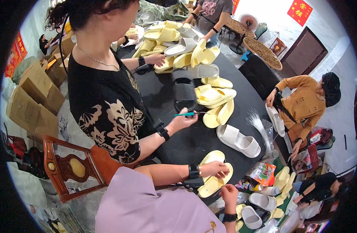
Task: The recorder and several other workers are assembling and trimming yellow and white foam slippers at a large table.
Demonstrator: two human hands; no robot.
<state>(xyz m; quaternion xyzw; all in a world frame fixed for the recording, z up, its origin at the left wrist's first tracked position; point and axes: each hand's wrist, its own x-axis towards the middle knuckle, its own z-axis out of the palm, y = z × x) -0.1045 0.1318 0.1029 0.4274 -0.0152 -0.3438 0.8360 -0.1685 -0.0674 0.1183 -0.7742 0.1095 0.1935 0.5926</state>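
A pale yellow slide slipper (209, 188) lies on the dark table before me, with a second yellow slipper (212, 156) just beyond it. My left hand (215, 169) is over the nearer slipper, fingers curled in and touching or just above it. Close to that slipper's right edge, my right hand (229, 193) is raised with fingertips drawn together. Whatever either hand may pinch is too small to make out. Both wrists wear black bands.
Left, a co-worker's hand (184, 122) holds a teal-handled tool (184, 114) by a black slipper (184, 95). A white slipper (238, 140), a bundle of clear strands (258, 123) and a pile of yellow slippers (163, 35) lie beyond. An orange packet (264, 173) is on the right.
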